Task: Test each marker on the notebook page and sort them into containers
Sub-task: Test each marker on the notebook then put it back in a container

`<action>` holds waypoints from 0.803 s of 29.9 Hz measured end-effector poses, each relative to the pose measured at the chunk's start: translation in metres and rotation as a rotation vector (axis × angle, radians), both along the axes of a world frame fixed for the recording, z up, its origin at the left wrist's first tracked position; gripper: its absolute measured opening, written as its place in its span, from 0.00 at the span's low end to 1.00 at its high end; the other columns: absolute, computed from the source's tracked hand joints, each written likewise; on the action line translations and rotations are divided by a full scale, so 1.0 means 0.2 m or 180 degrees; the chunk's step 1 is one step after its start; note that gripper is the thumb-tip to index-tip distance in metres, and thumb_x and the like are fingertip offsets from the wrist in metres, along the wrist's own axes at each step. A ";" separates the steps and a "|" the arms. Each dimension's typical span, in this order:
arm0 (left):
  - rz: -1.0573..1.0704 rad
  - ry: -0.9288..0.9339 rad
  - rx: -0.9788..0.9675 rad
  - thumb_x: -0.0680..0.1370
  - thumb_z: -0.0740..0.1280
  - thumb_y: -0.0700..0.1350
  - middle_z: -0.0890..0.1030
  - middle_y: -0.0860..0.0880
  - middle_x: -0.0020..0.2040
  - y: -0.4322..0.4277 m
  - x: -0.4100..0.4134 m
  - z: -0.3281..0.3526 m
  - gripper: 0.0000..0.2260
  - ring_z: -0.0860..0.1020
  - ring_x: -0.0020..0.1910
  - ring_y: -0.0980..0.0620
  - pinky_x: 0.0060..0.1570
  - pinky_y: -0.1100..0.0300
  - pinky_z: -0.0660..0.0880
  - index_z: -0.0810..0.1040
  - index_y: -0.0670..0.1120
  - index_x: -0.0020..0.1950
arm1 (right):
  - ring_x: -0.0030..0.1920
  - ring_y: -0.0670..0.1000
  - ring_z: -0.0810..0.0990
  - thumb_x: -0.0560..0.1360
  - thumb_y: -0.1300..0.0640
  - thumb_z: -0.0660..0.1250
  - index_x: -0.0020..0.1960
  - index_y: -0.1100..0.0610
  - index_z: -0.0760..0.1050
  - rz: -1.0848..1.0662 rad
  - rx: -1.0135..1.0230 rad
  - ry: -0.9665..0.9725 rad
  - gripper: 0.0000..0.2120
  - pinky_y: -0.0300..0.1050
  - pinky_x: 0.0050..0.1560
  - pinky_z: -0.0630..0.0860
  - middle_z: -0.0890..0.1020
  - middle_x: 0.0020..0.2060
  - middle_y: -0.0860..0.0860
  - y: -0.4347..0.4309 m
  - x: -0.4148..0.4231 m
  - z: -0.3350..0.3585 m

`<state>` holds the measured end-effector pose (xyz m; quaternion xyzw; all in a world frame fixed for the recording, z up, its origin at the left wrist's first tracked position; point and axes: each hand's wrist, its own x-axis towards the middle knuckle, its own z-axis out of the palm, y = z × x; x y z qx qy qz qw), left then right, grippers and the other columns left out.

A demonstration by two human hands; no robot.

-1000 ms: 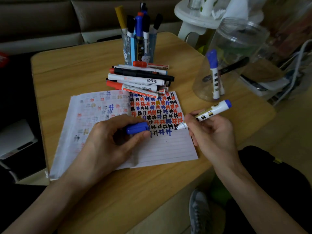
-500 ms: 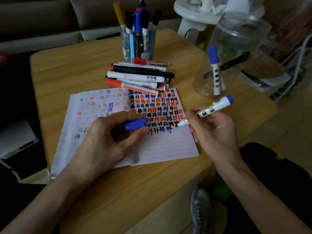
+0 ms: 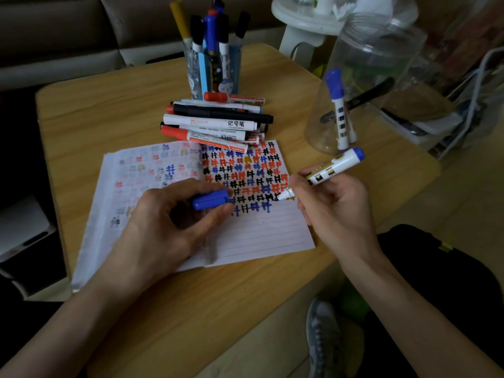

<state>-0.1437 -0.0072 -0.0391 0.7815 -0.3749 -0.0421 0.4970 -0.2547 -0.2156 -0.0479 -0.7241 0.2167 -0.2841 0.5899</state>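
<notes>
Over the lined page (image 3: 259,236), left fingers (image 3: 191,186) pinch a blue cap (image 3: 211,199), right fingers (image 3: 301,188) grip a cylindrical marker (image 3: 334,167).

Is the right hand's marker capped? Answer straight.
No: the left hand holds the blue cap, and the marker in the right hand shows a bare tip.

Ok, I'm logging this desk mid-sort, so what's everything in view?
Light wooden table: one, under everything.
Lined white notebook page: one, red, black, blue marks, table centre.
Loose marker pile: several, red, black, white, behind page.
Blue patterned pen cup: one, behind pile, holding upright markers.
Clear plastic jar: one, right of pile, holding blue-capped and black markers.
Grey shoe: one, on floor.
Uncapped white marker: one, blue end, tip at page.
Blue marker cap: one, over page.
Left hand: fingers pinch the cap.
Right hand: grips the white marker.
</notes>
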 end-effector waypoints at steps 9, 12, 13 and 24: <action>0.0037 0.0022 0.0040 0.73 0.72 0.53 0.84 0.59 0.41 0.00 0.00 -0.01 0.11 0.82 0.40 0.61 0.42 0.73 0.73 0.85 0.50 0.52 | 0.31 0.41 0.79 0.77 0.61 0.73 0.47 0.60 0.81 0.0045 0.0034 -0.0044 0.02 0.31 0.33 0.73 0.81 0.29 0.43 0.00 0.00 -0.01; 0.0014 0.0012 0.0035 0.74 0.72 0.53 0.84 0.61 0.41 -0.01 0.00 -0.01 0.10 0.81 0.39 0.63 0.41 0.74 0.72 0.84 0.51 0.52 | 0.31 0.42 0.79 0.77 0.61 0.73 0.47 0.60 0.81 0.0039 0.0045 -0.0045 0.02 0.32 0.34 0.73 0.81 0.29 0.43 0.00 0.00 0.00; 0.0010 -0.0011 0.0042 0.74 0.72 0.53 0.84 0.61 0.41 -0.01 0.00 0.00 0.10 0.82 0.41 0.63 0.42 0.74 0.73 0.84 0.51 0.52 | 0.31 0.42 0.79 0.78 0.61 0.73 0.47 0.59 0.81 0.0027 0.0051 -0.0043 0.02 0.33 0.34 0.73 0.81 0.29 0.43 0.00 0.00 0.00; -0.0010 -0.0037 0.0042 0.73 0.72 0.53 0.85 0.57 0.46 0.00 0.00 0.00 0.14 0.83 0.44 0.59 0.45 0.66 0.79 0.85 0.48 0.54 | 0.32 0.40 0.79 0.77 0.60 0.73 0.48 0.61 0.81 -0.0017 -0.0054 -0.0020 0.04 0.32 0.34 0.73 0.82 0.30 0.44 0.00 -0.01 -0.01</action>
